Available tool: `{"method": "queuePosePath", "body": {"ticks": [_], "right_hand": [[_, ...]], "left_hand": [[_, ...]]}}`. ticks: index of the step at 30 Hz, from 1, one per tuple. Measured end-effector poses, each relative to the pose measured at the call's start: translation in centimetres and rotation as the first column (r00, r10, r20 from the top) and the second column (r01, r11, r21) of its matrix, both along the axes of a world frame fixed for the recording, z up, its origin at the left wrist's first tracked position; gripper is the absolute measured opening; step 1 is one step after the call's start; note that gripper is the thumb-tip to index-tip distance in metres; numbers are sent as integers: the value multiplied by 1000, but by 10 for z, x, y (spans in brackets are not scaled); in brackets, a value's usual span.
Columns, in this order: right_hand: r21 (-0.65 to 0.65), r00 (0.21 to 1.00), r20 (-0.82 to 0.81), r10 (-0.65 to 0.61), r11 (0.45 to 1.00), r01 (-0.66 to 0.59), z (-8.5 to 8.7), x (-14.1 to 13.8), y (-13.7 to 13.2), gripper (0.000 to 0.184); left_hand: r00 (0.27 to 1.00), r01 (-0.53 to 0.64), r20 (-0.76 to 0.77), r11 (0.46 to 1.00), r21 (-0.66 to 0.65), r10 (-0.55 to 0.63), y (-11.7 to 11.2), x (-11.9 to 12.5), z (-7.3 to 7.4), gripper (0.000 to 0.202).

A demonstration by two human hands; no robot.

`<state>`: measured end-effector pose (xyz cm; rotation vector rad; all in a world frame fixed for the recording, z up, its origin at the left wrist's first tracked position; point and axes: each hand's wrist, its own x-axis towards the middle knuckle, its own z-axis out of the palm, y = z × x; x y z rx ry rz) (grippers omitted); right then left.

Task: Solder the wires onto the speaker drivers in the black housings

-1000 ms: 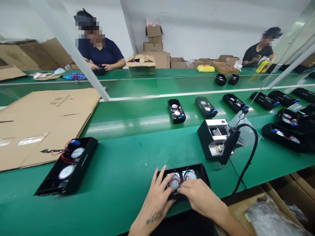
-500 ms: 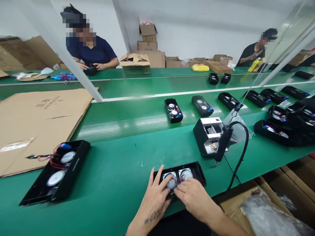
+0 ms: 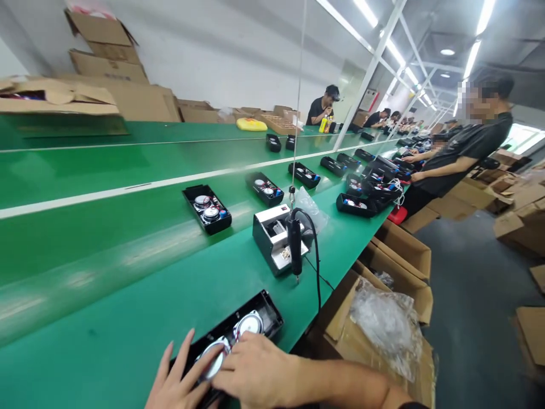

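Left hand (image 3: 181, 379) spread wide over box (image 3: 269, 312) and speaker (image 3: 216, 363); right hand (image 3: 258, 372) bunched narrow, can't tell if gripping anything; box nearer than driver (image 3: 294, 247), to its left; view swung right, both hands stay, so work there seems to go on

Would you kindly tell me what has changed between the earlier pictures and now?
The view has swung right, so the flat cardboard sheet and leftmost case have left it and a standing co-worker shows at right. No grasp or release is evident. The left hand and right hand stay at their open black case; the corded black tool still hangs.
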<state>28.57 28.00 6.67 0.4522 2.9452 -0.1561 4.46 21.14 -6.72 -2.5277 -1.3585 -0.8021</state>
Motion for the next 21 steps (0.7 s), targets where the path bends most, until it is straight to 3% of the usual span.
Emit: {"method": "queuePosePath", "body": {"ticks": [3, 5, 6, 8, 10, 15, 21], "right_hand": [[-88, 998, -53, -30, 996, 26, -2, -7, 7, 27], [-200, 998, -20, -56, 979, 51, 2, -14, 21, 31], [-260, 997, 0, -75, 963, 72, 7, -19, 29, 32], [-376, 991, 9, -135, 918, 128, 16, -28, 47, 39], [-431, 985, 39, -171, 886, 171, 24, -37, 61, 41], [-433, 986, 55, -156, 886, 165, 28, -46, 73, 44], [-439, 983, 53, -178, 880, 183, 22, -43, 70, 39]], "left_hand": [[997, 72, -13, 996, -57, -73, 11, -1, 31, 23], [997, 59, 64, 961, -270, -44, 21, 1, 56, 24], [994, 42, 105, 900, -434, 4, 26, 3, 69, 22], [973, 29, 176, 674, -738, 151, 38, 3, 89, 20], [957, 11, 181, 596, -803, 225, 49, 1, 103, 31], [930, 56, 218, 473, -879, 295, 61, -6, 114, 39], [908, 121, 275, 433, -893, 315, 59, -2, 117, 42]]}}
